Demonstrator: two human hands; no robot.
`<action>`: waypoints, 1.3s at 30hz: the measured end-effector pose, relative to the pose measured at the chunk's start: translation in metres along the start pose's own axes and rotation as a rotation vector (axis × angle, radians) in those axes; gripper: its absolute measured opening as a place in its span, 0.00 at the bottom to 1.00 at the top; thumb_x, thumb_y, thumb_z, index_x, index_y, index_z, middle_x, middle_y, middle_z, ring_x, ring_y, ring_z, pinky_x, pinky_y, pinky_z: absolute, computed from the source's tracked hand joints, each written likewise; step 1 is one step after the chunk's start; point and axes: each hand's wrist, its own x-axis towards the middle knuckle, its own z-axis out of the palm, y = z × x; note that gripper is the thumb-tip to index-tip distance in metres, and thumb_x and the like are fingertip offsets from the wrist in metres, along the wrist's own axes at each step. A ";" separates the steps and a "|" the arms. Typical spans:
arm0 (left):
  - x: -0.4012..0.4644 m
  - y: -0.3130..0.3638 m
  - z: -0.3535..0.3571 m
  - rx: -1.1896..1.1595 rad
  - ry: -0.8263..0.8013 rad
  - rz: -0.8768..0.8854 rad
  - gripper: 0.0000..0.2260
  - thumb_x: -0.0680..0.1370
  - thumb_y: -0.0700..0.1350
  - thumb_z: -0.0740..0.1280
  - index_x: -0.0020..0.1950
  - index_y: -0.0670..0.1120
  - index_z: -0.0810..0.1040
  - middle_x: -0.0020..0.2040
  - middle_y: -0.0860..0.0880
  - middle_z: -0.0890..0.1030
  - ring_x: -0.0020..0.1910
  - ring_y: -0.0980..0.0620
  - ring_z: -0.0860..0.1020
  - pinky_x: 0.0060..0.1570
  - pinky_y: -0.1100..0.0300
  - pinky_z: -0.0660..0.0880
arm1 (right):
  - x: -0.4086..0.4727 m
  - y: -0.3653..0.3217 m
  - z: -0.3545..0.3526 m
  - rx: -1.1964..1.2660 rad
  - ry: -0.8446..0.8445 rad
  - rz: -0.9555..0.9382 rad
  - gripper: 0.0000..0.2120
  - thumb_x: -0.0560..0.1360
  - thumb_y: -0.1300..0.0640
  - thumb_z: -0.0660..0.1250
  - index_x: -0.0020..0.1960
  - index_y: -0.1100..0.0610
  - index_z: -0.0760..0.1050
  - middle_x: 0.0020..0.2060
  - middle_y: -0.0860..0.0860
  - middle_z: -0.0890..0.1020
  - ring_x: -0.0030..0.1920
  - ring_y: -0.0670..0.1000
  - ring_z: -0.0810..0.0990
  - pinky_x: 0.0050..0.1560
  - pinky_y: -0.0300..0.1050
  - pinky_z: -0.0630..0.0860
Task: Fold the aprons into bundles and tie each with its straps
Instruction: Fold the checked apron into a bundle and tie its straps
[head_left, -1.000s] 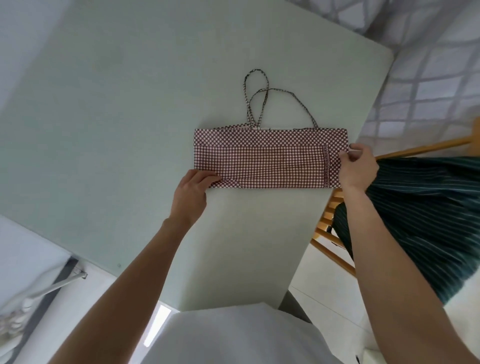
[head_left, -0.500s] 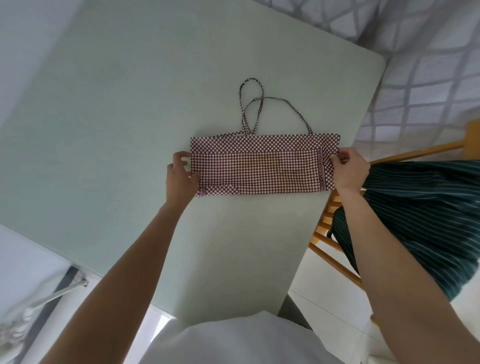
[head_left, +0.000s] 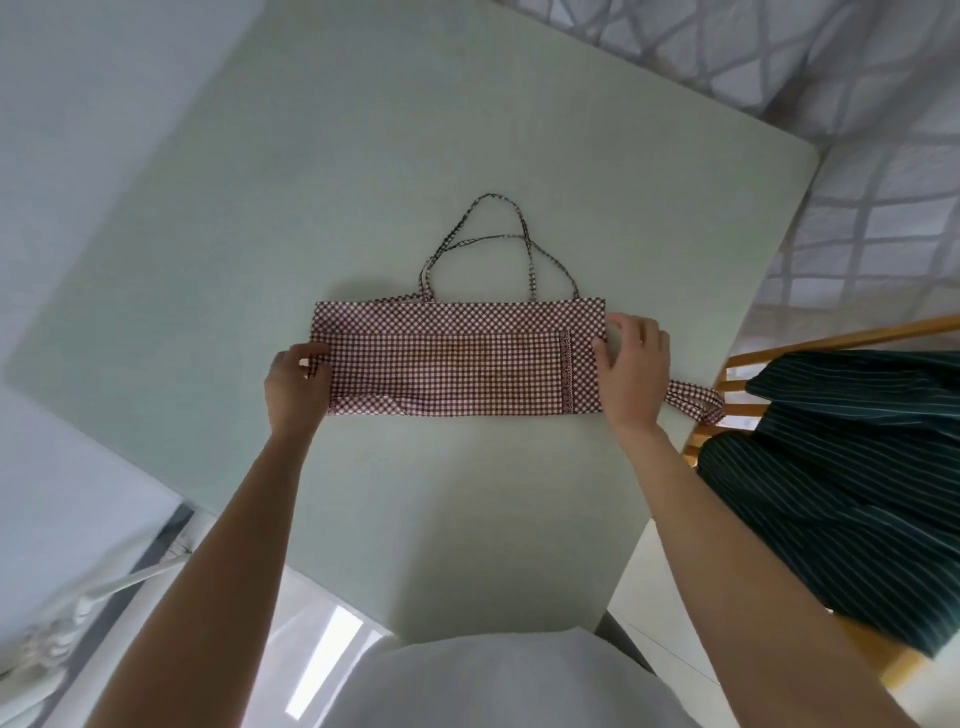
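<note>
A view from above, looking down past a person's white shirt (head_left: 498, 680) and two bare forearms onto a pale green table (head_left: 260, 260). In the middle of the table lies a red-and-white checked apron (head_left: 452, 358), folded into a long, flat band running left to right. Each end of the band sits in one grip. The left hand (head_left: 296, 384) is at the band's left end, its fingers curled around the edge of the cloth and pinching it. The right hand (head_left: 631, 374) is at the right end, thumb and fingers closed on the fabric there, with the palm lying over the corner nearest the person. So the apron stretches between the two hands, flat on the table and not lifted. From the far edge of the band, thin checked straps (head_left: 493, 239) loop away across the table, crossing one another. Another loop of checked strap (head_left: 696, 402) pokes out from behind the right hand and reaches over the table's right edge. Just beyond that edge stands a wooden chair (head_left: 831, 338), with a dark green striped cloth (head_left: 841, 467) draped over it, apart from the checked apron. A patterned grey fabric (head_left: 831, 78) fills the top right of the view.
</note>
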 end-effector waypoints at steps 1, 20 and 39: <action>-0.002 -0.001 -0.002 -0.001 -0.006 0.018 0.14 0.74 0.39 0.66 0.59 0.43 0.77 0.60 0.42 0.76 0.56 0.43 0.76 0.58 0.49 0.73 | -0.006 -0.006 0.001 -0.038 0.031 -0.089 0.11 0.76 0.56 0.66 0.57 0.58 0.75 0.53 0.56 0.78 0.52 0.56 0.74 0.50 0.47 0.72; -0.110 0.117 0.075 -0.031 -0.241 0.667 0.29 0.69 0.34 0.68 0.70 0.44 0.68 0.66 0.45 0.69 0.53 0.49 0.76 0.53 0.64 0.71 | -0.065 -0.021 -0.007 0.628 -0.146 0.157 0.12 0.80 0.61 0.59 0.61 0.58 0.75 0.58 0.51 0.78 0.60 0.48 0.75 0.62 0.46 0.72; -0.095 0.038 0.096 0.043 -0.213 0.614 0.22 0.68 0.38 0.74 0.61 0.46 0.75 0.61 0.43 0.72 0.59 0.45 0.71 0.55 0.58 0.71 | -0.033 -0.005 -0.018 0.308 -0.160 0.245 0.14 0.74 0.65 0.67 0.59 0.58 0.76 0.49 0.51 0.81 0.47 0.47 0.77 0.49 0.37 0.72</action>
